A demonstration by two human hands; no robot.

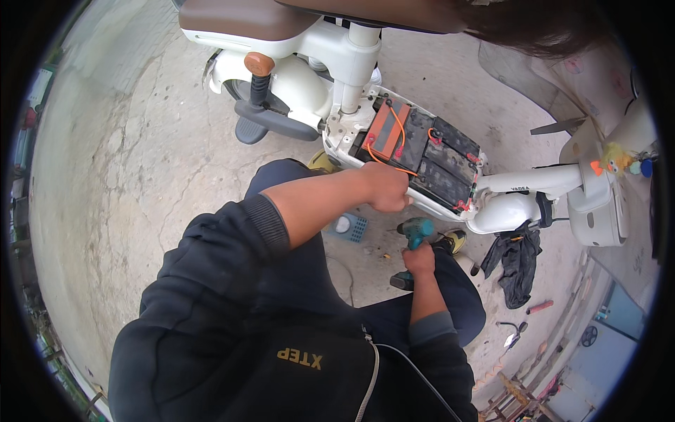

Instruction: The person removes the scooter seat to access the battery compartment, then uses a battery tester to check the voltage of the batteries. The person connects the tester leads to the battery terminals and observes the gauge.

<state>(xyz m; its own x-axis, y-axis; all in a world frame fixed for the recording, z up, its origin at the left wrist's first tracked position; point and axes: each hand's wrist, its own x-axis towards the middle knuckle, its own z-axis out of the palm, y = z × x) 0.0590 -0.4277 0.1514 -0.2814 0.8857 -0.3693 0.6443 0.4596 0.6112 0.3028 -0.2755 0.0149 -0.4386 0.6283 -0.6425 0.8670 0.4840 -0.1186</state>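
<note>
A white electric scooter [355,53] stands in front of me with its footboard compartment uncovered. Several dark batteries [446,165] fill that compartment, one with an orange-brown top [389,131]. Orange wires [401,126] with red ends run over them. At the compartment's near edge, my left hand [387,187] is closed, and whatever its fingers hold is hidden. My right hand [420,259] grips the handle of a teal cordless drill [415,228], low by my right knee and apart from the scooter.
A blue slotted tray [355,228] with a round white item lies on the concrete between my legs. Black crumpled cloth [517,271] hangs near the scooter's front. Beyond it is a red stick-like object [540,307]. A brown-tipped footrest [259,67] sticks out below the seat.
</note>
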